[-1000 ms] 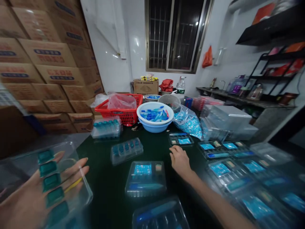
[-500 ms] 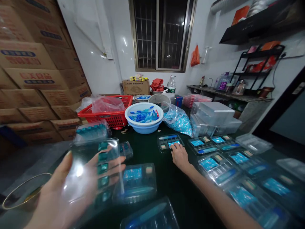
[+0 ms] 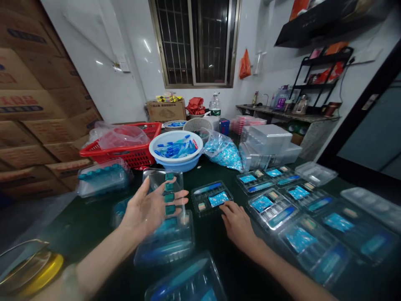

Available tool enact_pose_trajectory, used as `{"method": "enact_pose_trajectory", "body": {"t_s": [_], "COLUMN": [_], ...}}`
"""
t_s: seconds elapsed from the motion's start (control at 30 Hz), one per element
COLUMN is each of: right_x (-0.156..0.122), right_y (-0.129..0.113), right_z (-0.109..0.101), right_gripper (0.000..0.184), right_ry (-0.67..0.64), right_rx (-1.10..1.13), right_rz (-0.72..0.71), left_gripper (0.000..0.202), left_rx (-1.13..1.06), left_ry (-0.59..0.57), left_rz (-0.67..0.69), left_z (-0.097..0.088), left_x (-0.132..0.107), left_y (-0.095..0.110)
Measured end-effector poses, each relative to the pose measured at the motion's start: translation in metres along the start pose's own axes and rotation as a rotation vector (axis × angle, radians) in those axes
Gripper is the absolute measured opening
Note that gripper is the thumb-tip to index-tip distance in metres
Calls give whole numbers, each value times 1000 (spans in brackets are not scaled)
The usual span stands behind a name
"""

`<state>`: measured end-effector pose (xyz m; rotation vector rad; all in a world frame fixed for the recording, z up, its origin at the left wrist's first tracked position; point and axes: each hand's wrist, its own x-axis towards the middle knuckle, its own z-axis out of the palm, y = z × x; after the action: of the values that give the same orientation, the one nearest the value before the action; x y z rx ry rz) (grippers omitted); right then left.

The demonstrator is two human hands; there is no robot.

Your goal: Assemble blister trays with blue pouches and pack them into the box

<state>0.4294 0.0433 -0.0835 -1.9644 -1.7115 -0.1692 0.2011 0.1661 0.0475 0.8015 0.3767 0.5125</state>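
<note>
My left hand [image 3: 145, 209], palm up, grips a clear plastic tray [image 3: 156, 177] with a row of small teal pieces along its right side. The thumb is at the left edge and the fingers show through from behind. My right hand [image 3: 238, 223] has bent fingertips at the lower right corner of another clear tray [image 3: 205, 190]. That tray holds a blue toothbrush-like stick [image 3: 207, 188], a blue patterned packet [image 3: 218, 199] and a small pale block [image 3: 201, 206]. Beneath my left hand lies a similar filled tray [image 3: 166, 251], partly hidden, and one more sits nearer [image 3: 184, 282].
Filled trays [image 3: 272, 209] lie in rows at right. Behind stand a bowl [image 3: 177, 163] of blue sticks, a bag [image 3: 224, 152] of blue packets, a red basket [image 3: 138, 156] and stacked clear containers [image 3: 266, 144]. Stacked trays [image 3: 105, 179] and a yellow-bottomed pot-like object [image 3: 44, 274] are at left.
My right hand has drawn the filled tray nearer to me. My left hand, with its tray, has moved away from the camera, over the table. The view has shifted right.
</note>
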Motion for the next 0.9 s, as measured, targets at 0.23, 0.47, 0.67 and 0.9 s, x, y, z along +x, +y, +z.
{"method": "enact_pose_trajectory", "body": {"t_s": [0.23, 0.47, 0.67, 0.9], "right_x": [-4, -2, 1, 2], "right_y": [10, 10, 11, 12], "right_z": [19, 15, 14, 16], "right_gripper": [25, 24, 20, 15], "right_ry": [35, 17, 10, 50], "right_rx": [90, 98, 69, 98], "right_rz": [14, 7, -7, 22], "left_gripper": [64, 65, 70, 88], "left_rx": [57, 134, 671, 1602], "left_ry": [-21, -76, 47, 310], "left_rz": [-28, -78, 12, 96], "left_z": [-7, -7, 8, 36], "left_x": [46, 77, 100, 128], "left_y": [-13, -25, -31, -56]}}
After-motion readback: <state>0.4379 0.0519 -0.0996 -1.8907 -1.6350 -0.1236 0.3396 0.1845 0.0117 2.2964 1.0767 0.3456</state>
